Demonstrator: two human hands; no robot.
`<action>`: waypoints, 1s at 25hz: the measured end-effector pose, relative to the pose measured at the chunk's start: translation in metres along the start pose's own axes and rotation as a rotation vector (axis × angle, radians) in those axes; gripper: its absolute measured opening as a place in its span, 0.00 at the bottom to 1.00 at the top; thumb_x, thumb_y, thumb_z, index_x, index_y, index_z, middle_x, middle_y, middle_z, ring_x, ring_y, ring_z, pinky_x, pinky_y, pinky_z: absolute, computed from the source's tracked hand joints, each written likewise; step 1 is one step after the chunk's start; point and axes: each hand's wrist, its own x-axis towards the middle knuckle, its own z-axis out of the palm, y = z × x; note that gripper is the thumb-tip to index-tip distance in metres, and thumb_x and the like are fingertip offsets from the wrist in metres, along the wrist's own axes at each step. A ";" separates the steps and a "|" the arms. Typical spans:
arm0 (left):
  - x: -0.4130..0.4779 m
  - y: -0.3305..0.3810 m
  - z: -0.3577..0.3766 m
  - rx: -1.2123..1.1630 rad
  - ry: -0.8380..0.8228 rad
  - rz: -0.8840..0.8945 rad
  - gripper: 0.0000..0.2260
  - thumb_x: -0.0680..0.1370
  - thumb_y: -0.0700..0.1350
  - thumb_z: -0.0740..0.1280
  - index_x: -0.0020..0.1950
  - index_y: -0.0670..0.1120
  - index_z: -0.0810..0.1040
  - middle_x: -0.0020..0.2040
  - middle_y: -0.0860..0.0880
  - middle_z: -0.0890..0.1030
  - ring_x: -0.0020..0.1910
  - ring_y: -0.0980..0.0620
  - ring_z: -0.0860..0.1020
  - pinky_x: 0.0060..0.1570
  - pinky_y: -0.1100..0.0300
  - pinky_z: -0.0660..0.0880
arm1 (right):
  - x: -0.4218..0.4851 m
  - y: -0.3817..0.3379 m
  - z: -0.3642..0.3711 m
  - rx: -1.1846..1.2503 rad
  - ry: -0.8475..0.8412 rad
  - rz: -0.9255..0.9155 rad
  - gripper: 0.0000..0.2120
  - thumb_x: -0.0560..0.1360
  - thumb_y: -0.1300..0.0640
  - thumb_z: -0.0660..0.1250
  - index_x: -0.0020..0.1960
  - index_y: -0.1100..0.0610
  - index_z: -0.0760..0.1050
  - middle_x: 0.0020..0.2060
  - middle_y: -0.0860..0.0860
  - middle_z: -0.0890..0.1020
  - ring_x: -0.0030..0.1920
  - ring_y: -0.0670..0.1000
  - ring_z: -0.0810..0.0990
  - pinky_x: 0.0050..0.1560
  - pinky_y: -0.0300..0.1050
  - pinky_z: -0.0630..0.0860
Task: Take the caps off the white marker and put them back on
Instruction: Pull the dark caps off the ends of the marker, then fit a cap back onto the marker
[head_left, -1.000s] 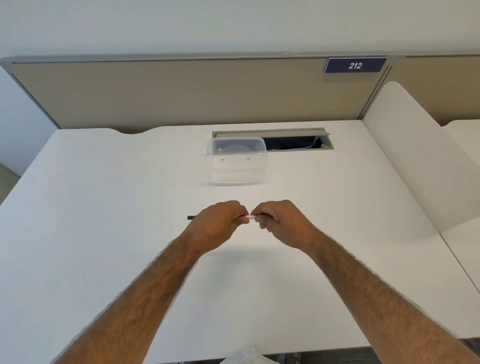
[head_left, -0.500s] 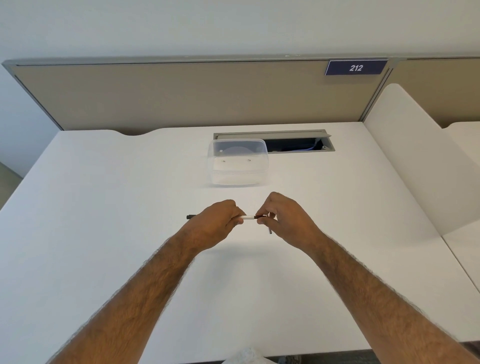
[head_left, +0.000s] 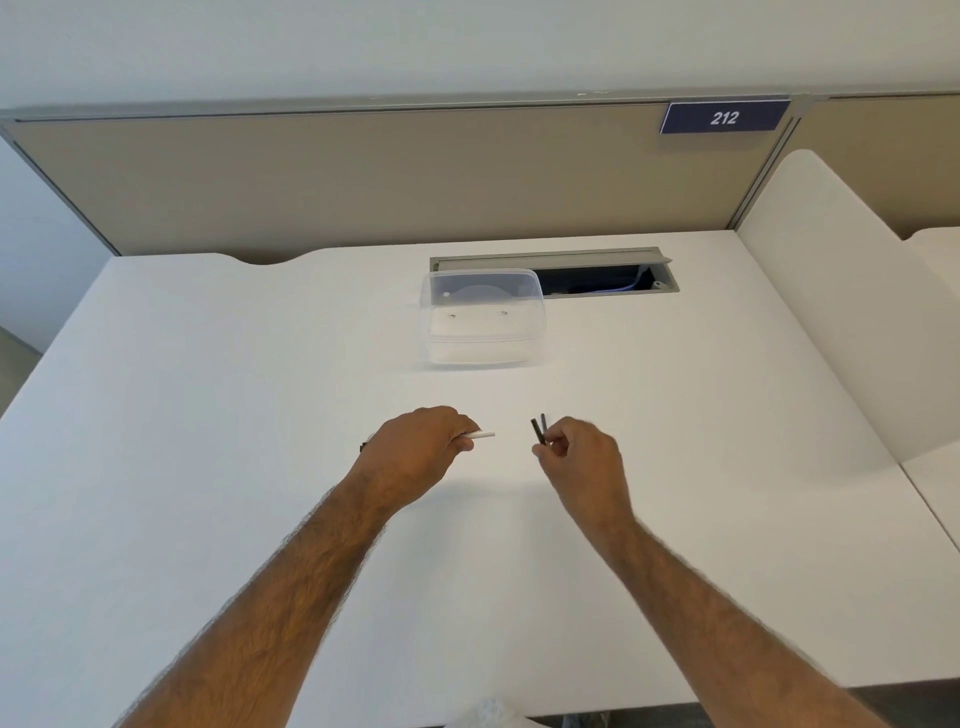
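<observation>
My left hand (head_left: 415, 452) is closed around the white marker (head_left: 482, 435), which lies level above the white desk (head_left: 208, 415). Its white end pokes out to the right of my fingers, and a small dark bit shows at the left side of the hand. My right hand (head_left: 582, 457) pinches two thin dark caps (head_left: 538, 429) that stand upright side by side above its fingertips. A gap of bare desk separates the marker's end from the caps.
A clear plastic container (head_left: 483, 317) stands on the desk beyond my hands. Behind it is an open cable slot (head_left: 602, 278) in the desk. A beige partition (head_left: 363, 176) with a "212" sign (head_left: 724, 117) runs along the back. A white divider (head_left: 831, 291) rises at the right.
My hands were together on the marker. My right hand has pulled away to the right with the dark caps, and the marker's right end now shows bare white.
</observation>
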 end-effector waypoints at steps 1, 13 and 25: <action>0.000 -0.002 0.002 -0.001 -0.006 -0.006 0.10 0.84 0.50 0.60 0.61 0.55 0.80 0.50 0.55 0.81 0.51 0.50 0.78 0.44 0.54 0.72 | -0.001 0.000 0.012 0.012 -0.004 0.068 0.02 0.72 0.57 0.72 0.44 0.54 0.79 0.36 0.46 0.80 0.38 0.49 0.77 0.40 0.43 0.70; -0.005 -0.024 0.012 -0.018 -0.041 -0.069 0.11 0.84 0.51 0.60 0.64 0.56 0.79 0.53 0.57 0.81 0.54 0.52 0.77 0.47 0.56 0.70 | 0.039 -0.007 0.070 -0.109 -0.039 0.317 0.06 0.75 0.63 0.66 0.50 0.63 0.78 0.46 0.58 0.84 0.47 0.60 0.83 0.45 0.50 0.80; -0.002 -0.032 0.018 -0.033 -0.065 -0.107 0.11 0.84 0.51 0.61 0.64 0.57 0.78 0.54 0.59 0.80 0.55 0.54 0.77 0.47 0.57 0.69 | 0.046 -0.002 0.079 -0.161 -0.090 0.292 0.05 0.76 0.63 0.64 0.49 0.63 0.76 0.46 0.59 0.83 0.46 0.60 0.82 0.39 0.46 0.72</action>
